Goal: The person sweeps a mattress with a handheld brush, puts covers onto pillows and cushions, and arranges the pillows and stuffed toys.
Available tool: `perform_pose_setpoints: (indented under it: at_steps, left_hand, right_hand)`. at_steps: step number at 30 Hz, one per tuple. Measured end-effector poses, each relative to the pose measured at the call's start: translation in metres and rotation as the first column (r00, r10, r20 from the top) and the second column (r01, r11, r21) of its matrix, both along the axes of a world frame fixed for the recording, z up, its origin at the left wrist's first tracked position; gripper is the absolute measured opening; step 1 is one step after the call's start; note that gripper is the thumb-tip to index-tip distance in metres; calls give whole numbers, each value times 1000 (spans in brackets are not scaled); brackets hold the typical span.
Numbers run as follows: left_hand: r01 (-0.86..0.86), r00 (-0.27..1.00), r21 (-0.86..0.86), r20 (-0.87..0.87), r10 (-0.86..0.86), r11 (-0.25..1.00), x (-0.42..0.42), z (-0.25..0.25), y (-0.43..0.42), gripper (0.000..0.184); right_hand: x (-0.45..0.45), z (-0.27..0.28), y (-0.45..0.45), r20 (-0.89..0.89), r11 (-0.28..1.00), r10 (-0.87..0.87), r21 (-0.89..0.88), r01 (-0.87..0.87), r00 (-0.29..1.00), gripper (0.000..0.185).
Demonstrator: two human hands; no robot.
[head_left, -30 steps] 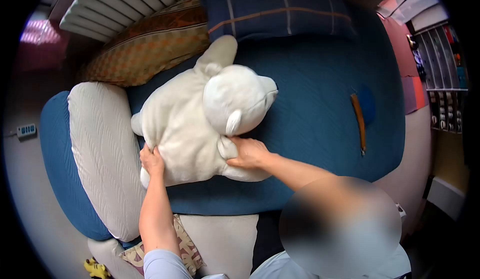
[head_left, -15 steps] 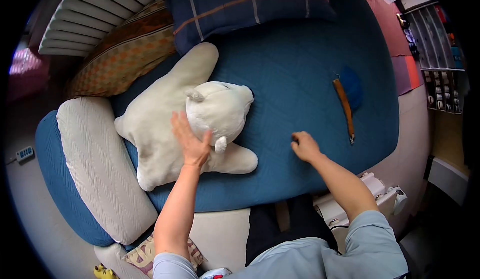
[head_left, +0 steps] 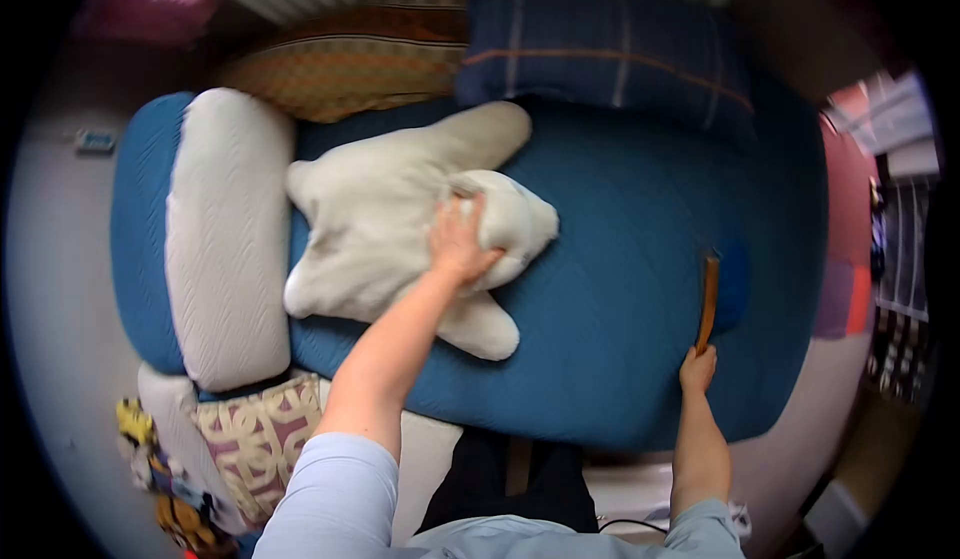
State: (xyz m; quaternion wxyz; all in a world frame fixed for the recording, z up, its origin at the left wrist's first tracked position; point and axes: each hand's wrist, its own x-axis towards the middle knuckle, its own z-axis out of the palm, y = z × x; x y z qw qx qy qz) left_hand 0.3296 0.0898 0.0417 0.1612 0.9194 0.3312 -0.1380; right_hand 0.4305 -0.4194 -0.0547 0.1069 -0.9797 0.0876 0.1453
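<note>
A cream plush polar bear (head_left: pixel 375 204) lies spread out, belly down, on the blue bed cover (head_left: pixel 620 229). My left hand (head_left: pixel 462 242) rests on the back of its head with thumb and fingers apart, holding nothing. Over to the right, my right hand (head_left: pixel 698 367) is closed round the lower end of a wooden-handled brush (head_left: pixel 709 304). What look like blue bristles show beside the handle, blurred and hard to tell from the cover.
A dark blue plaid pillow (head_left: pixel 610 54) and an orange-brown patterned cushion (head_left: pixel 360 59) line the wall side. White (head_left: pixel 225 249) and blue (head_left: pixel 145 229) bolsters stand at the left. A patterned pillow (head_left: pixel 260 439) and soft toys (head_left: pixel 135 419) lie lower left.
My right hand has moved right and taken hold of the brush handle. My left hand stays on the bear, now against the back of its head. The camera view has turned.
</note>
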Motion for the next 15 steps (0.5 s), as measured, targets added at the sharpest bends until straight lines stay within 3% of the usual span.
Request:
perform_pose_setpoints:
  at_steps: [1, 3, 5, 9, 13, 15]
  left_hand:
    - [20, 1000, 2, 3, -20, 1000, -8, 7, -9, 109]
    - [81, 981, 142, 166, -105, 986, -32, 5, -39, 108]
    - [12, 991, 47, 129, -18, 999, -48, 16, -69, 106]
    - [-67, 998, -3, -20, 67, 998, -34, -16, -59, 104]
    - [-78, 994, -91, -80, 71, 993, -30, 1, -45, 102]
    - [-50, 993, -47, -110, 44, 998, -40, 16, -57, 104]
  right_hand:
    - [2, -1, 2, -52, 996, 54, 74, -50, 997, 36]
    - [5, -4, 13, -77, 976, 98, 205, -80, 992, 37]
    - [-8, 2, 29, -39, 953, 36, 303, -22, 999, 37]
    - [-37, -11, 65, -3, 897, 191, 406, -173, 982, 38]
    - [-64, -5, 117, -158, 878, 332, 412, -244, 930, 36]
    - [-65, 5, 131, -204, 871, 376, 411, -270, 904, 36]
